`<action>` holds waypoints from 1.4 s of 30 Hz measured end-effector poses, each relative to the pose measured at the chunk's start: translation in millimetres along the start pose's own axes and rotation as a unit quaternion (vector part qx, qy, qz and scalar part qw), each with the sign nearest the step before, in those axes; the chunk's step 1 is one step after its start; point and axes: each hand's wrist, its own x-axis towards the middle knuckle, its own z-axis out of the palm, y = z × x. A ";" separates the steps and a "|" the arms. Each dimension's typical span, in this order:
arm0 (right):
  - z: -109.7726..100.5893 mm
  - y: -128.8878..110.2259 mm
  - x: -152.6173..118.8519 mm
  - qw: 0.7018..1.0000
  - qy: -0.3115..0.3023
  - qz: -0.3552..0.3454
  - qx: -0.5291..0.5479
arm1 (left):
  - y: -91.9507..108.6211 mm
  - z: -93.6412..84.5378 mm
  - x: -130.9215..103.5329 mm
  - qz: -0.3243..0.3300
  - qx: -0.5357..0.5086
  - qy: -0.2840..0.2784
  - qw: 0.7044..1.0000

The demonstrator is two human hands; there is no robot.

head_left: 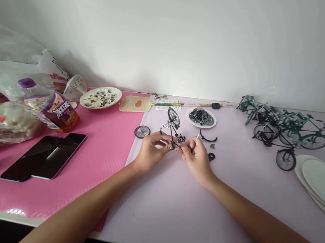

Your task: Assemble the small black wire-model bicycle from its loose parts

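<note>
My left hand (pixel 154 149) is closed on a partly assembled model bicycle (pixel 171 133), a black frame with one spoked wheel and silver handlebars pointing up and away. My right hand (pixel 197 157) is closed too, its fingertips meeting the frame's near end. A slim tool (pixel 198 135) with a silvery shaft, apparently a small screwdriver, sticks up from between the right fingers. On the table left of the hands lies a loose spoked wheel (pixel 142 131). To the right are a curved black strip (pixel 208 138) and a small black ring-shaped part (pixel 212 157). Fingers hide the frame's lower end.
A white plate of black bicycle parts (pixel 187 119) sits behind the hands. Several model bicycles (pixel 313 137) stand at right, near stacked white plates (pixel 322 177). At left are two phones (pixel 58 155), a drink bottle (pixel 52 106), plastic bags (pixel 12 61) and a bowl (pixel 82 101).
</note>
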 end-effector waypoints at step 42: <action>0.7 -0.4 -0.1 0.995 0.016 -0.028 -0.098 | 11.0 0.6 0.9 -0.075 -0.035 -0.067 0.994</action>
